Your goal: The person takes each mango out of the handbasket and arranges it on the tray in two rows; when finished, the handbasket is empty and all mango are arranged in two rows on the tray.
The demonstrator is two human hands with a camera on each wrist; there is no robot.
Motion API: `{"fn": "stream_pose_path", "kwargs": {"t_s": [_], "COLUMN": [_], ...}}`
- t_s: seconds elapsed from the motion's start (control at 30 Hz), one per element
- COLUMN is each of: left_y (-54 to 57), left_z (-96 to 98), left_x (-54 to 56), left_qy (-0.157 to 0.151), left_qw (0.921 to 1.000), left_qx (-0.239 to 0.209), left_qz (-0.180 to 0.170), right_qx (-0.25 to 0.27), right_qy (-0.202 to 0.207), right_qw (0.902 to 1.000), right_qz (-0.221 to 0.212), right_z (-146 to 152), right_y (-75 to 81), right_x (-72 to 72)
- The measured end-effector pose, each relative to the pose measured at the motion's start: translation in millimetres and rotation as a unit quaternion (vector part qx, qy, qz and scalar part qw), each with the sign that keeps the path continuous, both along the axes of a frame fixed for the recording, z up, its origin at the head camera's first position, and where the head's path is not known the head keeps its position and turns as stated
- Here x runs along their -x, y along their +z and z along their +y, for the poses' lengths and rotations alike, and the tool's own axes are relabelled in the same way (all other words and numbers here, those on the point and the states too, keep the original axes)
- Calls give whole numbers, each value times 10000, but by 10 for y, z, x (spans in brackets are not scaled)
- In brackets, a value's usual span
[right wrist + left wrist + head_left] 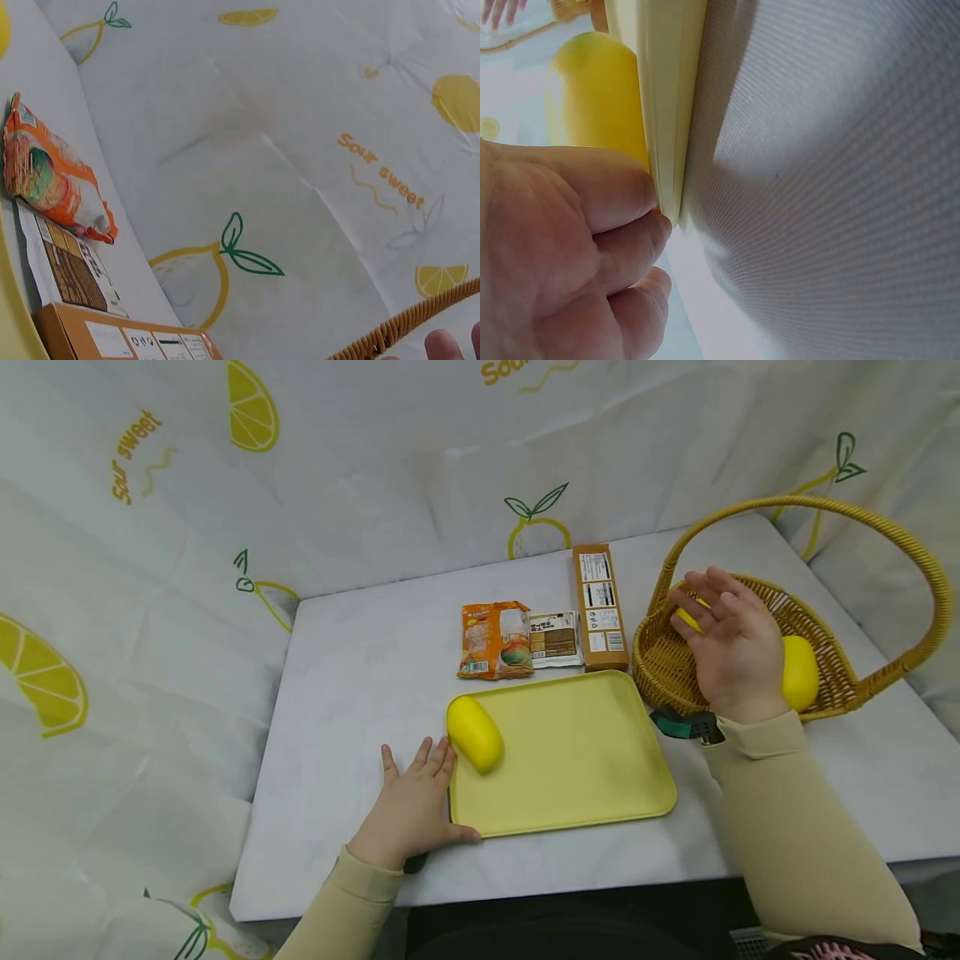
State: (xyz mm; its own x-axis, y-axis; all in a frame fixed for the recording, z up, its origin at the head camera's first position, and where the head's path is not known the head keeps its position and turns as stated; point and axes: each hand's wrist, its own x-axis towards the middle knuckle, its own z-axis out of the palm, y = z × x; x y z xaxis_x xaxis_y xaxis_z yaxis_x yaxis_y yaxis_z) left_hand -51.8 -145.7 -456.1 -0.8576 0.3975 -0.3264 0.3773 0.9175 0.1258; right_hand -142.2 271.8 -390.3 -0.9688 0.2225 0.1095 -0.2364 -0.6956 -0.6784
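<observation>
My left hand (408,814) is spread along the left side of a pale yellow tray (577,752), its fingertips at the rim and its thumb by the front corner. Close beside these fingers, a yellow mango (476,734) lies at the tray's left end; the left wrist view shows a greenish tint on the mango (596,94). Over the wicker basket (663,664) is my right hand (731,643), palm visible and fingers loosely extended. Part of one yellow fruit (692,615) shows behind its fingers, and another yellow fruit (800,672) sits to its right in the basket.
Behind the tray lie an orange snack packet (495,641), a white and brown packet (555,639) and a long brown box (600,607). The basket's tall handle (825,503) arches above the right hand. A lemon-print cloth (390,468) hangs behind the table.
</observation>
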Motion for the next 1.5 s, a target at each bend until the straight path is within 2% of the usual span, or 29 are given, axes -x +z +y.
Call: {"fn": "stream_pose_path", "kwargs": {"t_s": [0.2, 0.4, 0.57, 0.7, 0.87, 1.0, 1.27, 1.5], "left_y": [-13, -37, -50, -57, -65, -63, -68, -78], "left_z": [-2, -14, -20, -21, -26, -29, -30, -33], "left_x": [2, 6, 15, 23, 17, 13, 12, 14], "left_qy": [-25, -76, -92, -97, -71, -60, -65, -70], "left_qw": [10000, 9999, 9999, 9999, 9999, 9999, 9999, 9999], "left_qx": [43, 8, -47, -55, -52, -27, -51, -73], "left_qz": [22, 91, 120, 112, 96, 96, 64, 56], "right_qx": [732, 1112, 1688, 2078, 1935, 1743, 1563, 1486], "right_qy": [-28, 18, 89, -13, -244, -241, -66, 274], "right_qw": [9971, 9926, 9820, 9723, 9723, 9736, 9756, 9741], "right_qz": [-205, -487, -847, -1069, -1285, -1455, -1541, -1680], "right_z": [285, 584, 817, 949, 1007, 1034, 1053, 1071], "right_y": [-17, -68, -94, -128, -185, -216, -269, -297], "right_x": [-61, -112, -178, -227, -253, -267, -292, -272]}}
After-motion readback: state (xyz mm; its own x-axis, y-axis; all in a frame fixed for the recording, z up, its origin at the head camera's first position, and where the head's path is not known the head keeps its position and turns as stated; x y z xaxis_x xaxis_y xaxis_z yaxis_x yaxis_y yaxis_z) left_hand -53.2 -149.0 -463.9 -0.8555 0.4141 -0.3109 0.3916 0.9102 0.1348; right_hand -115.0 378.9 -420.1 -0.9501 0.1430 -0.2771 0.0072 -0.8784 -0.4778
